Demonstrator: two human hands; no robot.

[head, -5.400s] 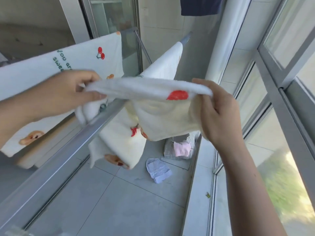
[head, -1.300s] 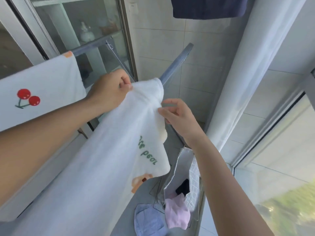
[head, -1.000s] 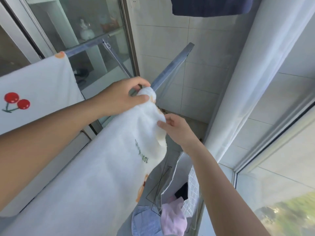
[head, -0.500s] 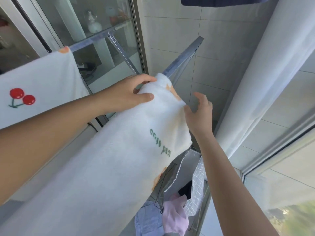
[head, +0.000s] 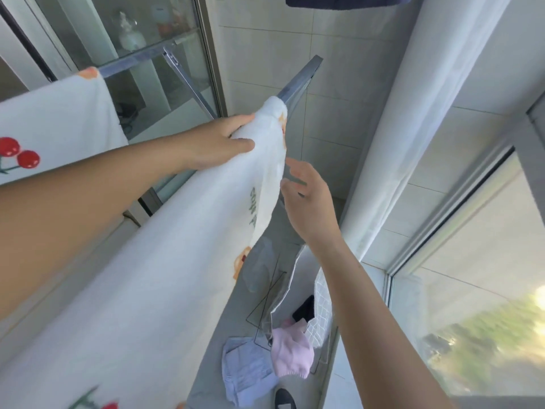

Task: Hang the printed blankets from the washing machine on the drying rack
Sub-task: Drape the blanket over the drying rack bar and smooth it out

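A white printed blanket [head: 165, 276] with green lettering and orange and red prints lies draped along the near metal bar of the drying rack [head: 300, 78]. My left hand [head: 218, 143] grips its far top end, thumb on the cloth. My right hand [head: 309, 199] hovers just right of the blanket's hanging edge, fingers spread, holding nothing. A second white blanket [head: 56, 128] with a red cherry print hangs over the far bar at the left.
A checked laundry bag [head: 318, 293] with pink and dark clothes stands on the floor below, a pale blue garment [head: 244, 370] beside it. A glass sliding door [head: 132, 54] is behind the rack, a white curtain [head: 413, 113] and window to the right. A dark garment [head: 345, 0] hangs overhead.
My right hand has let go of the blanket's edge and moved down and slightly away, fingers spread. My left hand still holds the far end on the bar. The view shifted a little.
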